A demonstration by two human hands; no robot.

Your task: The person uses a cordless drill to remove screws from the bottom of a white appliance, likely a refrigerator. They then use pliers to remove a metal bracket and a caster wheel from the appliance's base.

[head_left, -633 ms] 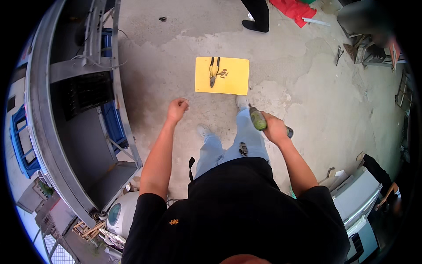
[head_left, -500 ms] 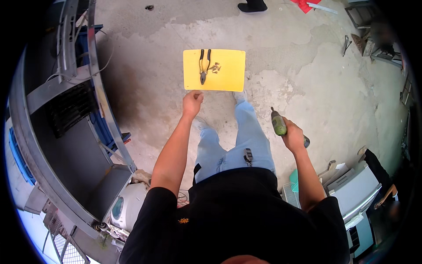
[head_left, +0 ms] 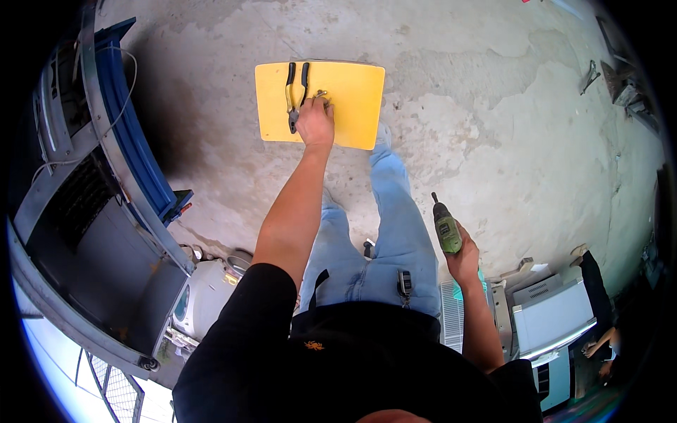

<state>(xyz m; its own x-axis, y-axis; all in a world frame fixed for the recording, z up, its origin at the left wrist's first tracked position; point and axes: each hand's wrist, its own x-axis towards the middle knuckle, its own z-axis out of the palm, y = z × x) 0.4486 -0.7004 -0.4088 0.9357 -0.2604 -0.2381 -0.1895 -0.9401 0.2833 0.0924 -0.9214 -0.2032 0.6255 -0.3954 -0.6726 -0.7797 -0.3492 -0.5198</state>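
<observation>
Screws (head_left: 321,94), or small metal pieces much like them, lie in a loose cluster on the yellow board (head_left: 356,109) at the upper middle of the frame, and from my remote seat the head view is the only one I have on them. Through it I see the left hand (head_left: 315,127) over the near part of that cluster, its fingers drawn in and pointing down; the fingertips are hidden, so I cannot tell whether they pinch a piece or only touch the pile. Just left of that hand lie the pliers (head_left: 288,94), black grips toward the top edge; whether the hand touches them I cannot tell. Right of centre, the right hand (head_left: 462,261) is wrapped around a green power driver (head_left: 447,230), whose bit points toward the top of the frame, well apart from the board. I judge the small pieces to be light, hard and not fragile, but apt to roll or slip, so I would take one by its head between thumb and forefinger. I expect the driver to be rigid and much heavier, best held by its grip with the fingers clear of the bit.
</observation>
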